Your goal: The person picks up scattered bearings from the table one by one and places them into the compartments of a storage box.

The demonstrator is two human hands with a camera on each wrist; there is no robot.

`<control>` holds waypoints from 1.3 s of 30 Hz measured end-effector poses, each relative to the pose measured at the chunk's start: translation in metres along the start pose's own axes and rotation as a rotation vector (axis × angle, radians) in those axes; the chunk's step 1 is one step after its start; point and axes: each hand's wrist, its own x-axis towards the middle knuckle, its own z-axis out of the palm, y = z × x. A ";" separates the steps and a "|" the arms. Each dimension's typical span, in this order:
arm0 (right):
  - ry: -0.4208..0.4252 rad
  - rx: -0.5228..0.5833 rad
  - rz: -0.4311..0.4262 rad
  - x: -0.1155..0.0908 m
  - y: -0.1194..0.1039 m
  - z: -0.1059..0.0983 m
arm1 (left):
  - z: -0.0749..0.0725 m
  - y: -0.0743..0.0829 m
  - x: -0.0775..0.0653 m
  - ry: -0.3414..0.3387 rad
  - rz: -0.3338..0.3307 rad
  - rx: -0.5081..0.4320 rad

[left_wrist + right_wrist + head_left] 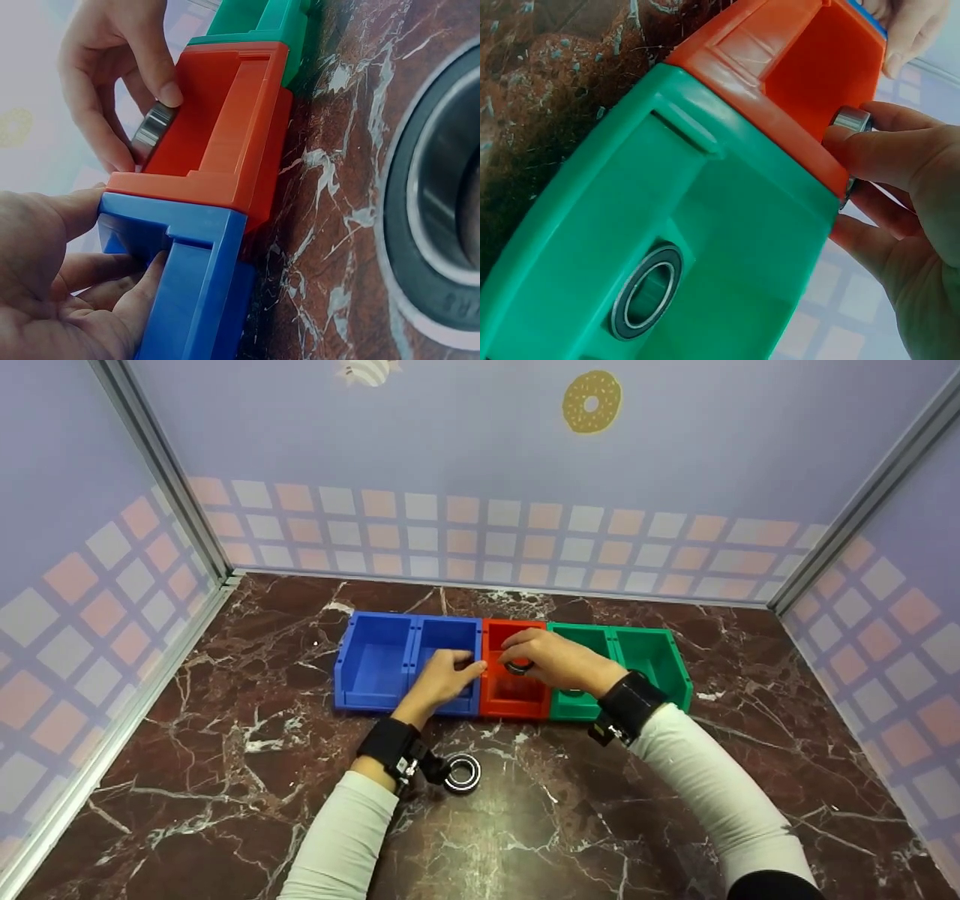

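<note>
In the head view my right hand (559,656) is over the red bin (516,708), pinching a ball bearing (155,129) between thumb and fingers. That bearing stands on edge within the bin's mouth. My left hand (441,681) grips the side wall of the inner blue bin (196,281), its thumb at the rim beside the red bin and its fingers inside. Another bearing (673,261) leans inside the green bin (735,225) next to the red one. A third bearing (475,771) lies flat on the table near my left wrist.
An outer blue bin (373,660) and an outer green bin (654,652) end the joined row. The dark marbled table (225,750) runs back to a patterned wall (480,450), with side panels left and right.
</note>
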 end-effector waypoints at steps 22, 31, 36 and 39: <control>-0.031 -0.022 -0.028 0.010 0.001 0.017 | 0.001 -0.001 0.001 0.021 0.058 0.034; -0.063 -0.043 -0.032 0.014 -0.001 0.028 | 0.001 -0.003 0.001 0.015 0.030 0.012; -0.063 -0.064 -0.034 0.016 -0.001 0.031 | 0.001 -0.002 0.001 0.017 0.031 0.026; -0.060 -0.079 -0.042 0.018 -0.002 0.030 | 0.000 -0.002 0.001 0.015 0.026 0.027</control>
